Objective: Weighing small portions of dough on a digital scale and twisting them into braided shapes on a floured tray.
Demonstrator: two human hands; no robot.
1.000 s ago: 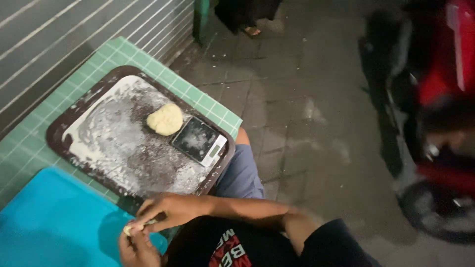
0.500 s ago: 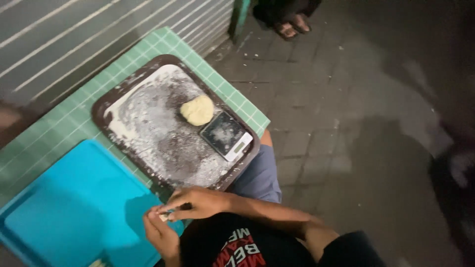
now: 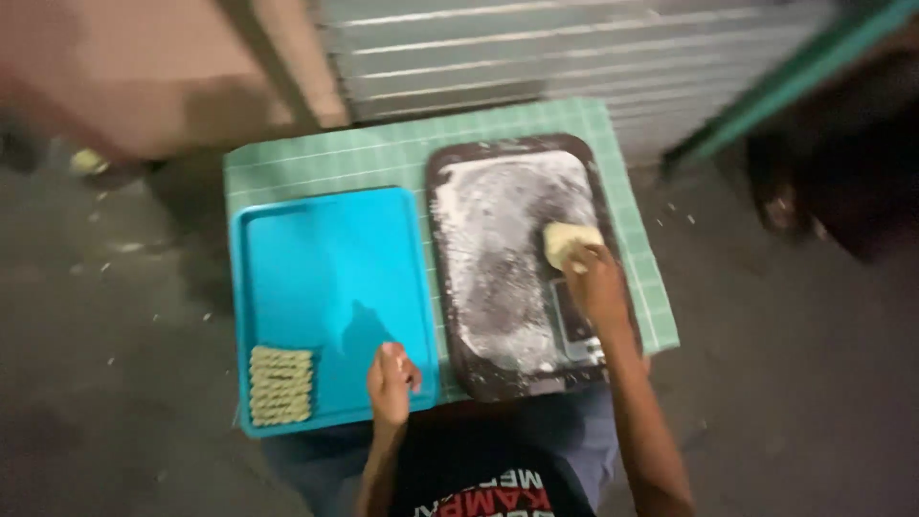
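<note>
On green checked tablecloth [image 3: 383, 158]: blue tray [image 3: 330, 258] at left, dark floured tray [image 3: 507, 249] at right, edges just beside each other

Right hand [image 3: 593, 282] out over floured tray, fingertips down on pale dough lump [image 3: 567, 239], fingers curled loosely onto its near edge; whether pinching or only touching, cannot tell through blur

Small digital scale [image 3: 574, 325] on same tray, partly hidden under right wrist, just beside dough

Left hand [image 3: 391, 378] over near edge of blue tray, fingers bunched, tips closed on small pale bit, too blurred to name

Row of shaped ridged dough pieces [image 3: 280, 385] stacked in near left corner of blue tray, near left hand, not touching
</note>
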